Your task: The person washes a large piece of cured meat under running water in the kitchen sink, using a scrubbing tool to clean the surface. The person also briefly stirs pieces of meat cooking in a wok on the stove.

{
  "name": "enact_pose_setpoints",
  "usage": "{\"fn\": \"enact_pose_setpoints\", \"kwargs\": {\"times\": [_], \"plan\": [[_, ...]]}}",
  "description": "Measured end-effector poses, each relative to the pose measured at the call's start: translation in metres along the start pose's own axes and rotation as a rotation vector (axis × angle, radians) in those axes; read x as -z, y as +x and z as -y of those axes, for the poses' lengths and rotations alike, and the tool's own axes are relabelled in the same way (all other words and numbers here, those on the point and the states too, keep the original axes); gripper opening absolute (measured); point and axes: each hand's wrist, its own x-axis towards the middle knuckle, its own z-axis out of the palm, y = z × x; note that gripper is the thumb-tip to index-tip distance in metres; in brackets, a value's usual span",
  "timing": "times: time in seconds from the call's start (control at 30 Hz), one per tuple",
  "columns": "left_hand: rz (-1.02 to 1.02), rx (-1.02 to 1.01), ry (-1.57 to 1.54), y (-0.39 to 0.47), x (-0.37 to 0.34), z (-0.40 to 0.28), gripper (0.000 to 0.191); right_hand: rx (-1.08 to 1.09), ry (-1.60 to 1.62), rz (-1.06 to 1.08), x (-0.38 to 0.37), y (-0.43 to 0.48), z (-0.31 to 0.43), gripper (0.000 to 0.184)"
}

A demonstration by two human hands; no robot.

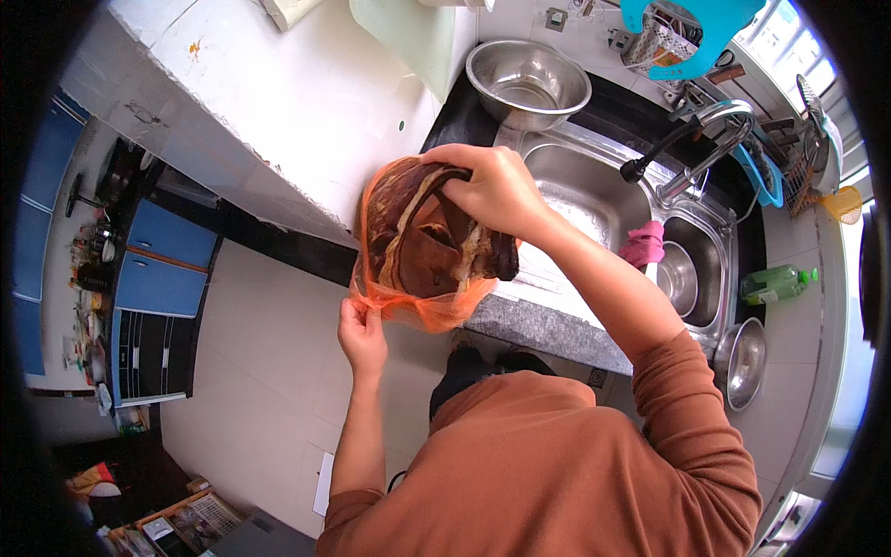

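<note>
Dark brown pieces of what looks like cured meat, with pale fatty edges, stand in a thin orange plastic bag. My right hand grips the upper edge of one curved piece, thumb on the inner side and fingers over the outside. Pinched between the thumb and fingers of my left hand is the bag's rim, at its lower left. Both hands hold the load above the near edge of the counter, left of the sink. The bag's bottom is hidden.
A large steel bowl stands behind the sink. The faucet arches over the basins. A pink cloth hangs on the divider beside a smaller metal bowl. Right of these are a green bottle and another steel bowl. A white wall ledge juts at left.
</note>
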Motion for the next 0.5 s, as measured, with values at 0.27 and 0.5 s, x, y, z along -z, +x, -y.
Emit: {"fn": "enact_pose_setpoints", "kwargs": {"times": [0.27, 0.5], "plan": [[0.12, 0.03, 0.181, 0.011, 0.002, 0.03, 0.014, -0.193, 0.354, -0.041, 0.026, -0.015, -0.012, 0.034], [0.162, 0.069, 0.418, 0.031, 0.012, 0.057, 0.014, -0.096, 0.374, -0.082, 0.04, -0.043, -0.023, 0.033]]}}
